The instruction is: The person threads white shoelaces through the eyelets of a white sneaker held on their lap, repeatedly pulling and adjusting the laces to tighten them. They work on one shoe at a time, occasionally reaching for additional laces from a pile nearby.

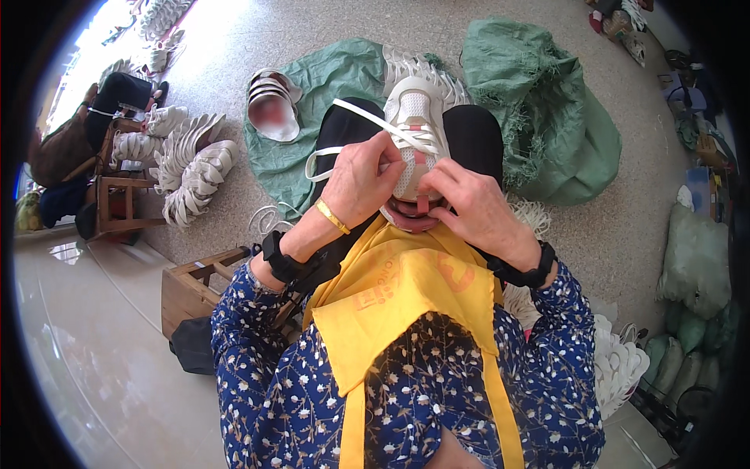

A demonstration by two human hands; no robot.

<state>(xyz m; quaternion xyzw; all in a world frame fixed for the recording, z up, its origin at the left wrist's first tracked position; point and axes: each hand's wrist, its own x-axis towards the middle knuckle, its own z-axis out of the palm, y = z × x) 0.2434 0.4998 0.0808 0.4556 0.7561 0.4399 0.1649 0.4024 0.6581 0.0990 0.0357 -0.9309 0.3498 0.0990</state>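
Note:
A white sneaker (414,102) with mesh panels and pink lining rests between my knees, its toe pointing away from me. A flat white shoelace (363,115) is threaded through part of its front, and a loose length loops out to the left over my dark trouser leg. Beside the eyelets my left hand (363,180) is closed, thumb and forefinger pinched on the lace; the fingertips partly hide it. My right hand (469,199) has its fingers curled against the sneaker's right side and tongue, next to a pink strip (423,203) near the opening.
A green sack (312,78) lies under and left of my knees, bearing a silvery open object (273,105). Another green sack (547,117) bulges at right. White shoe uppers (199,168) are piled at left by a wooden stool (125,203). A second stool (187,301) stands near my left elbow.

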